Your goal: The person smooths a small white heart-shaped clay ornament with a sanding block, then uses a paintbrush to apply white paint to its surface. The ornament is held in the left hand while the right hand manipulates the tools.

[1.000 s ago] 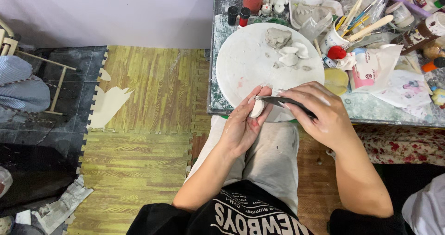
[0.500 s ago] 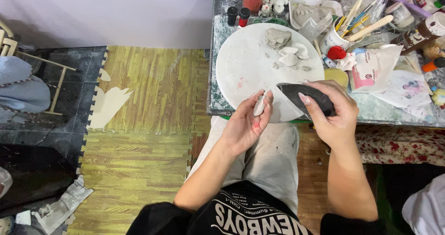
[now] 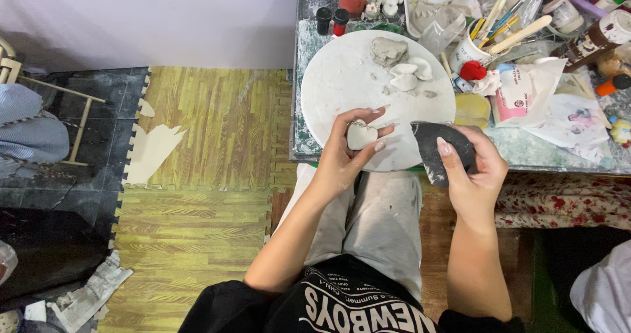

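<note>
My left hand [image 3: 345, 155] holds a small pale clay piece [image 3: 361, 136] between thumb and fingers, over the near edge of a round white board [image 3: 342, 76]. My right hand [image 3: 470, 168] grips a dark, flat scrap of abrasive sheet [image 3: 437, 145] just right of the clay, a short gap between them. On the far part of the board lie a grey clay lump [image 3: 388, 49] and a few small white clay shapes [image 3: 409, 75].
The table [image 3: 552, 149] carries a cup of brushes and sticks [image 3: 490, 34], a white tray [image 3: 437, 7], small paint bottles [image 3: 332, 19], a yellow sponge [image 3: 472, 109] and paper. Yellow foam floor mats [image 3: 204, 149] lie to the left; newspaper [image 3: 85, 293] sits bottom left.
The hands, pressed together over the clay a second ago, have drawn apart. The left hand has turned the clay piece up toward me, and the right holds the dark sheet off to the side.
</note>
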